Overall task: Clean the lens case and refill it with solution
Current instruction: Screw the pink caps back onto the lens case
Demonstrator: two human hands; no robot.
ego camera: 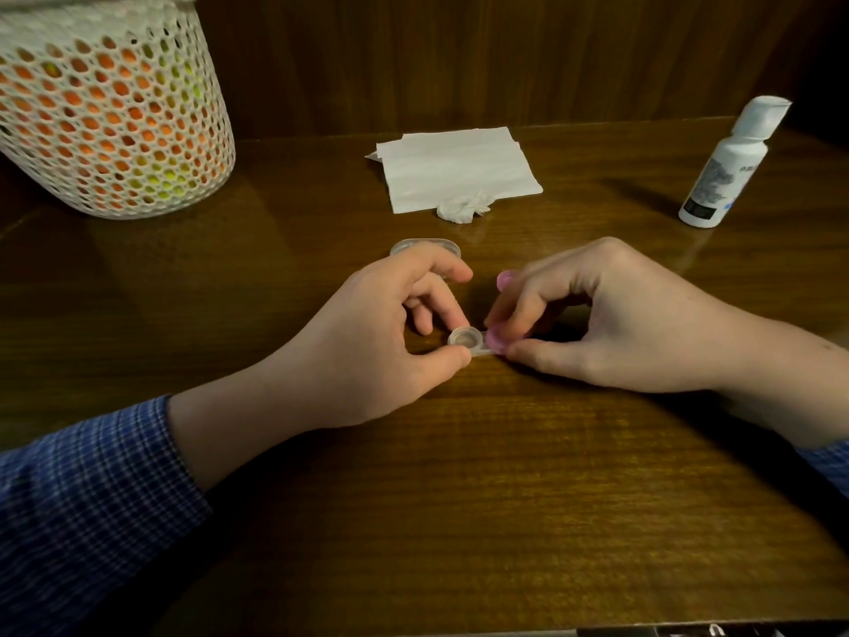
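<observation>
Dark wood-grain table [459, 498], glossy, w/ wood-panel wall behind

Lens case [468, 341] lying flat on table, centre of view, betw. both hands. Clear, two wells; L well uncapped and visible, R well under a pink cap [498, 343]

Left hand [390, 333]: thumb and index tip pinching the L well from either side, other fingers loosely curled above. Blue checked sleeve [92, 494] on forearm

Right hand [592, 319]: fingers and thumb closed on pink cap at R end of case; second pink piece [505, 280] showing at the fingertips further back, cannot tell what exactly. Whether cap is screwed down or just resting: cannot tell

Clear oblong piece [425, 247] on table just beyond L hand, partly hidden by fingers

Further back: flat white tissues [459, 170], small crumpled wad [461, 209] touching their front edge

Solution bottle [728, 165], white, upright, leaning in the wide-angle view, far R, well apart from case, cap on

White mesh basket [110, 112] far L, orange and yellow-green contents seen through holes
</observation>
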